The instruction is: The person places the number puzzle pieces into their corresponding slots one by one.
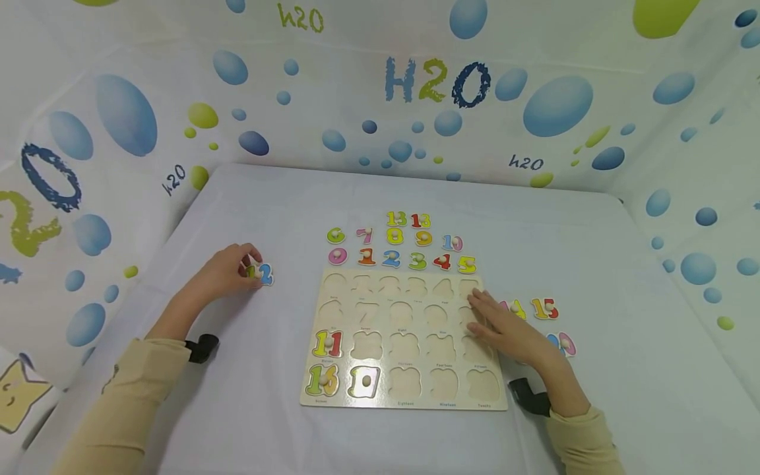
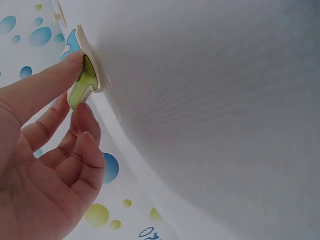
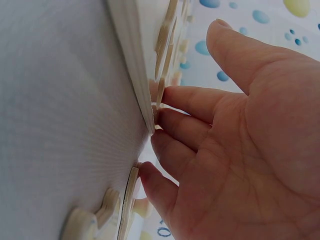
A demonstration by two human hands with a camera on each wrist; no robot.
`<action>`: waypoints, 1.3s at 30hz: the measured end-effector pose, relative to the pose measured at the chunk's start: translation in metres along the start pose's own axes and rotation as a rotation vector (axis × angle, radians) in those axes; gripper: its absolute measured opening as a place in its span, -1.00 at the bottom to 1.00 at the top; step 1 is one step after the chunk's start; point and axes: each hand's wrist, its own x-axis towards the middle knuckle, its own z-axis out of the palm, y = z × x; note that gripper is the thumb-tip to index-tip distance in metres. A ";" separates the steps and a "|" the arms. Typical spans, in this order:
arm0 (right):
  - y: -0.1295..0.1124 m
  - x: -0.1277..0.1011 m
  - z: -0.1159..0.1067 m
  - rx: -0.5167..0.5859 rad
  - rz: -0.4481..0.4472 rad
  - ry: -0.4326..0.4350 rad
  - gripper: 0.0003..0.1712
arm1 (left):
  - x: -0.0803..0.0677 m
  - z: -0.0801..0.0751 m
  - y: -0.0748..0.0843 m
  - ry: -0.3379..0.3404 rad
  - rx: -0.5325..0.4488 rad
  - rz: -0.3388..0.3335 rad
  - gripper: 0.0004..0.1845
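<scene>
A wooden number puzzle board (image 1: 404, 389) lies flat on the white table, with pieces 11 (image 1: 328, 344), 16 (image 1: 322, 380) and 10 (image 1: 363, 382) seated in it and the other slots bare. Left of the board, my left hand (image 1: 228, 270) pinches the green and blue 12 piece (image 1: 261, 273) between thumb and fingers; the left wrist view shows the 12 piece (image 2: 86, 75) against the table. My right hand (image 1: 505, 326) rests with straight fingers on the board's right edge (image 3: 135, 65), holding nothing.
Loose number pieces lie in rows behind the board: 0 to 5 (image 1: 401, 259), 6 to 10 (image 1: 394, 237) and two more (image 1: 408, 220). Pieces 14 and 15 (image 1: 544, 309) and another (image 1: 564, 344) lie right of the board. Bubble-printed walls enclose the table.
</scene>
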 end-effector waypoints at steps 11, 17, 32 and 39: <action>0.001 0.000 0.000 -0.007 -0.010 0.006 -0.22 | -0.012 -0.001 0.014 0.059 0.020 0.110 -0.92; 0.001 0.000 -0.001 -0.004 -0.010 0.007 -0.23 | -0.007 0.014 0.054 -0.008 -0.070 0.203 -0.91; 0.000 0.001 0.001 0.006 0.005 0.001 -0.22 | 0.007 0.081 0.118 -0.389 -0.257 0.341 -0.89; 0.001 0.000 0.001 -0.005 0.008 0.003 -0.22 | 0.005 0.092 0.127 -0.379 -0.187 0.317 -0.90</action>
